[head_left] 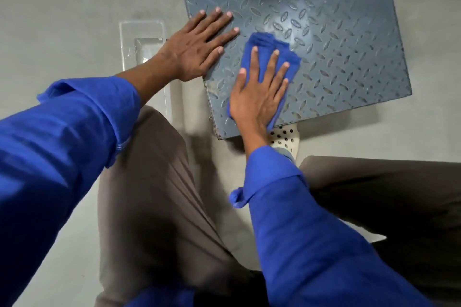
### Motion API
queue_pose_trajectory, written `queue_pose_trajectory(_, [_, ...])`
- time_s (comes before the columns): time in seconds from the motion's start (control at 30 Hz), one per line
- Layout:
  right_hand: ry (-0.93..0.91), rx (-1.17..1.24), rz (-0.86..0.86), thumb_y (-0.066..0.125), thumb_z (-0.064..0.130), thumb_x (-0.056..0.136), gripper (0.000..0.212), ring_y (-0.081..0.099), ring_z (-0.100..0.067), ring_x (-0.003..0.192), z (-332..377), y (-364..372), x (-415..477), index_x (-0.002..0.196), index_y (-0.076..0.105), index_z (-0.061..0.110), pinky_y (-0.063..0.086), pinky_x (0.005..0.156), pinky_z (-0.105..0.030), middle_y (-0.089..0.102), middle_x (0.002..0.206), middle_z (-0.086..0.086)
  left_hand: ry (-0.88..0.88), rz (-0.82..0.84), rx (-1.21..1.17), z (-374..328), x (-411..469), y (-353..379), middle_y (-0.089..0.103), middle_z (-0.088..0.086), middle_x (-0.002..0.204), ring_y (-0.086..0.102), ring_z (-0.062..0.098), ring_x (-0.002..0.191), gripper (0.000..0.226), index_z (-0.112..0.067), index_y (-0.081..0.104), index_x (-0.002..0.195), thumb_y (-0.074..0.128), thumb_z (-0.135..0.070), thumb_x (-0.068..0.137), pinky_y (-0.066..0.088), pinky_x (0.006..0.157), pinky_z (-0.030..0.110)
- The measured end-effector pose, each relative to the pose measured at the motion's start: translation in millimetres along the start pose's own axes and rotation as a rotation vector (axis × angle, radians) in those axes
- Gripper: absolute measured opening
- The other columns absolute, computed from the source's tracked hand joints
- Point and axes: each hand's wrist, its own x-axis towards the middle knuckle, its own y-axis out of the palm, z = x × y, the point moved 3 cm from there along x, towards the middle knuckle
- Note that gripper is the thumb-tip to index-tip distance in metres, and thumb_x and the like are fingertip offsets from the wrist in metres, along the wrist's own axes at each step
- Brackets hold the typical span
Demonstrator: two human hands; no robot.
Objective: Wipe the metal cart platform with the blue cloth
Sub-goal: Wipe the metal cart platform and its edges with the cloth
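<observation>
Wiping underway: right hand point(257, 97) flat, fingers straight, pressing blue cloth point(270, 57) onto metal platform point(336, 32) near its 7 o'clock corner; left hand point(197, 42) flat, fingers spread, bracing 9 o'clock edge; next likely stroke toward 1 o'clock, unwiped area, steady pressure

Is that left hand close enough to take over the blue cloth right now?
Probably yes. The left hand lies flat on the platform beside the blue cloth, only bare metal between. The right hand presses on the cloth, though, leaving just its edges free.
</observation>
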Motion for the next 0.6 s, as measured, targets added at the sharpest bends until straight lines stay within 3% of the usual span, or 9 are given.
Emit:
queue_pose_trajectory(0.17, [-0.122,0.013,0.047,0.032,0.052,0.113,0.057,0.006,-0.028,0.167,-13,1,-66,0.169,0.021,0.042,0.010,0.134,-0.048,0.011,0.180,0.002,-0.086,-0.026,-0.009,-12,-6,4,0.008,0.014,0.182,0.006,0.032,0.169,0.062,-0.019,0.013,0.175,0.014,-0.039,0.116,0.007,0.137,0.052])
queue_pose_trajectory(0.27, [-0.019,-0.042,-0.013,0.030,0.054,0.112,0.058,0.010,-0.031,0.166,-56,-9,-15,0.168,0.022,0.043,0.013,0.133,-0.050,0.013,0.180,0.000,-0.174,0.002,-0.005,-33,-11,6,0.005,0.016,0.182,0.002,0.033,0.169,0.064,-0.017,0.009,0.175,0.013,-0.038,0.114,0.004,0.137,0.051])
queue_pose_trajectory(0.4, [0.158,0.014,0.056,0.028,0.056,0.110,0.062,-0.003,-0.030,0.167,-75,-21,63,0.169,0.011,0.046,0.005,0.134,-0.053,0.000,0.181,0.002,-0.317,0.014,0.008,-54,-11,11,-0.003,0.019,0.181,-0.004,0.034,0.169,0.068,-0.015,0.001,0.174,0.005,-0.041,0.112,-0.001,0.137,0.051])
queue_pose_trajectory(0.6, [-0.070,0.002,0.074,0.031,0.054,0.111,0.057,0.005,-0.027,0.167,-64,-16,-21,0.167,0.022,0.049,0.007,0.133,-0.045,0.009,0.180,0.005,-0.445,-0.033,-0.091,-94,9,22,0.004,0.019,0.181,0.002,0.034,0.169,0.072,-0.001,0.008,0.172,0.012,-0.039,0.111,0.003,0.137,0.050])
